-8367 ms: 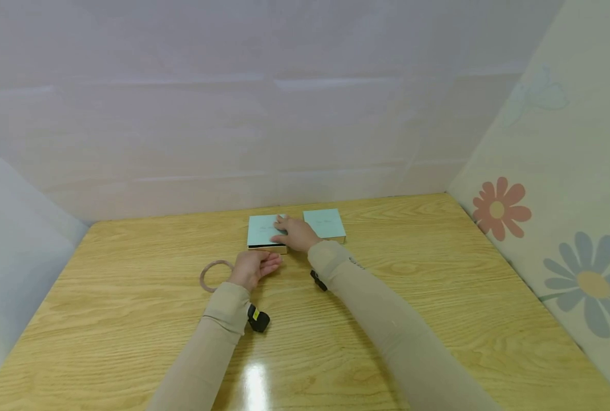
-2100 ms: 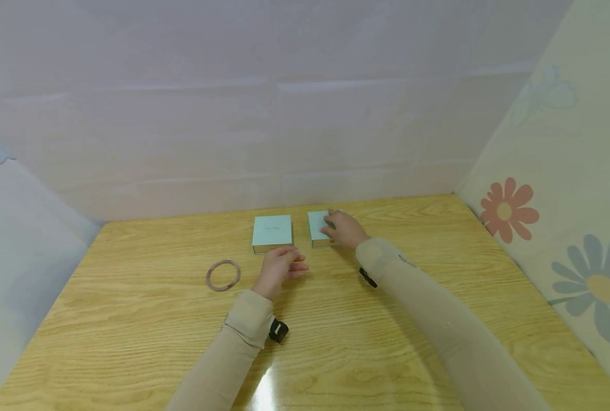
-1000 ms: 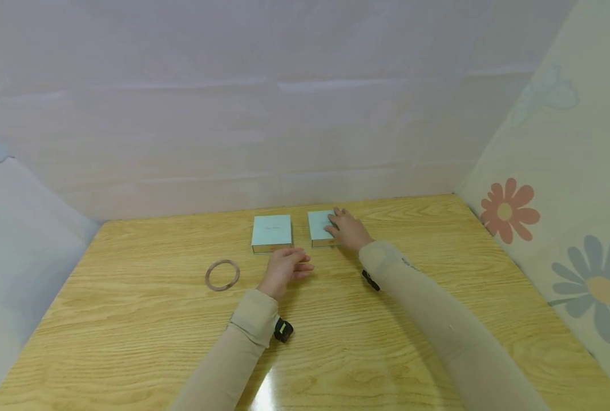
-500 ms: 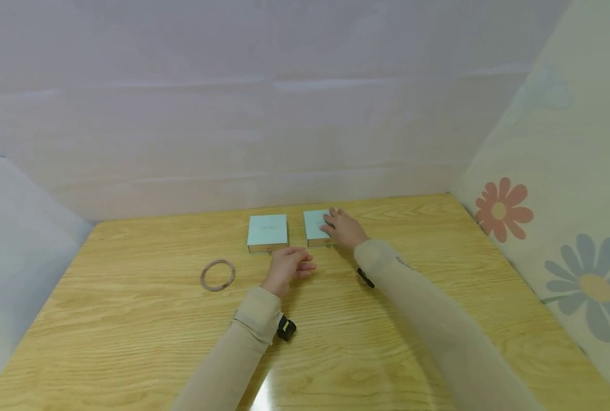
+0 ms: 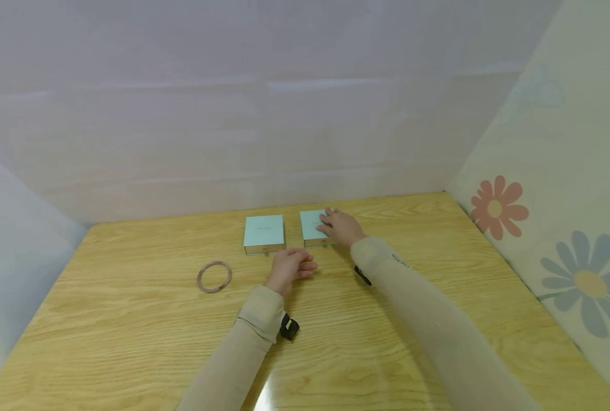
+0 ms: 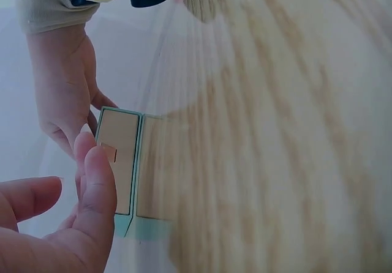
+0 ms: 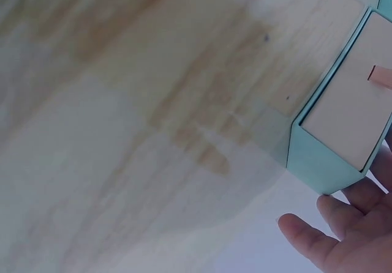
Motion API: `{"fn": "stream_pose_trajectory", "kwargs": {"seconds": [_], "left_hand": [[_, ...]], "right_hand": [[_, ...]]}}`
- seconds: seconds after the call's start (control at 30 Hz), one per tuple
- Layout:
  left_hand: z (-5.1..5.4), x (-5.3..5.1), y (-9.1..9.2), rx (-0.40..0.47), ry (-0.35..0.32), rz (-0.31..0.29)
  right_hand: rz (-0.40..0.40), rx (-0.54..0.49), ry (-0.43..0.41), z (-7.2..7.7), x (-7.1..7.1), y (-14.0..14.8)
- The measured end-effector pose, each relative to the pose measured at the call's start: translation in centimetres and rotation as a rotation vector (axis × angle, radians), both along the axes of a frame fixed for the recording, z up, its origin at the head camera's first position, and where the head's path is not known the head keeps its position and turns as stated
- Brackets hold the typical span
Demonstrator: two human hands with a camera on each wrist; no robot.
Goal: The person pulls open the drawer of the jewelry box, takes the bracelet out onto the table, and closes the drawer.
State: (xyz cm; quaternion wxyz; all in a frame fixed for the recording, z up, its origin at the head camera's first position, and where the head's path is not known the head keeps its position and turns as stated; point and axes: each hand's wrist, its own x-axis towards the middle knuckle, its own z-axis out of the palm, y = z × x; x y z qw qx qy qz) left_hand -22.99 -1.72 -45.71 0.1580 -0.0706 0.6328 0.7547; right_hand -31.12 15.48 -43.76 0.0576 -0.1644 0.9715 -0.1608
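Observation:
Two pale blue-green flat boxes lie side by side at the back of the table. My right hand [image 5: 343,228] rests over the right box [image 5: 311,225], covering its right part, with fingers spread on the lid. In the right wrist view, the fingers [image 7: 306,239] lie along the box [image 7: 327,166], whose cream front carries a small pinkish tab [image 7: 381,76]. My left hand [image 5: 288,270] hovers in front of the gap between the boxes, fingers loose and holding nothing. The left box [image 5: 263,230] sits untouched and looks closed. In the left wrist view, left fingers [image 6: 98,190] partly hide the right box's front [image 6: 122,169].
A brownish-pink bangle [image 5: 200,279] lies flat on the wooden table [image 5: 130,337], left of the left hand. A pale wall [image 5: 181,114] rises behind the boxes. A flower-printed wall [image 5: 582,188] stands on the right.
From 8.4 seconds ago, my right hand has left the left box, whose dark front gap is now closed, and sits on the right box. My left hand has shifted right.

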Motion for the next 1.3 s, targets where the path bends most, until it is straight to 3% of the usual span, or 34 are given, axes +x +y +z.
{"fn": "stream_pose_trajectory", "kwargs": {"seconds": [0.57,1.3], "left_hand": [[0.8,-0.2,1.1,0.004,-0.023,0.023],[1.5,-0.4,2.9,0.008,-0.043,0.012]], "right_hand": [[-0.007,-0.076,0.011,-0.4,-0.1,-0.3],[-0.028,-0.098,-0.001,-0.5,0.0,0.1]]}}
